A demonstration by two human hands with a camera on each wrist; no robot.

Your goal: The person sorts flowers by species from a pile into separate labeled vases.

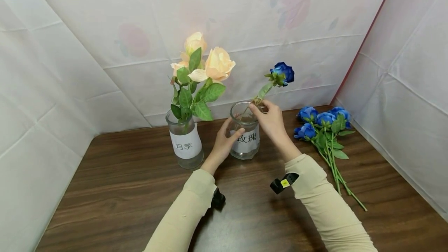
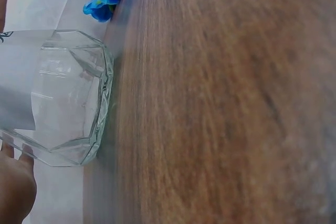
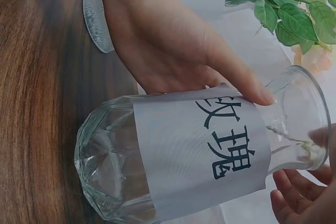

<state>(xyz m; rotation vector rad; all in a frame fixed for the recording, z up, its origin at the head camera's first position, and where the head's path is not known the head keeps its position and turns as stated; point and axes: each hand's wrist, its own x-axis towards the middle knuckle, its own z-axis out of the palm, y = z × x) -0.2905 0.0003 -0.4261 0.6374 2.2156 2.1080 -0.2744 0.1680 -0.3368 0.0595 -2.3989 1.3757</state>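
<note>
A glass vase (image 1: 245, 137) with a white paper label stands on the wooden table (image 1: 140, 197). My left hand (image 1: 227, 135) grips its side, thumb across the label. My right hand (image 1: 261, 107) pinches the stem of a blue rose (image 1: 282, 73) just above the rim, and the bloom leans up to the right. In the right wrist view the stem's lower end (image 3: 286, 135) is inside the vase (image 3: 199, 156) neck, with the left hand (image 3: 173, 45) wrapped behind the glass. The left wrist view shows the vase base (image 2: 68, 98) on the table.
A second labelled glass vase (image 1: 185, 145) with peach roses (image 1: 210, 65) stands to the left. Several blue roses (image 1: 322, 123) lie on the table at the right. White cloth walls (image 1: 52, 88) close in the back and both sides.
</note>
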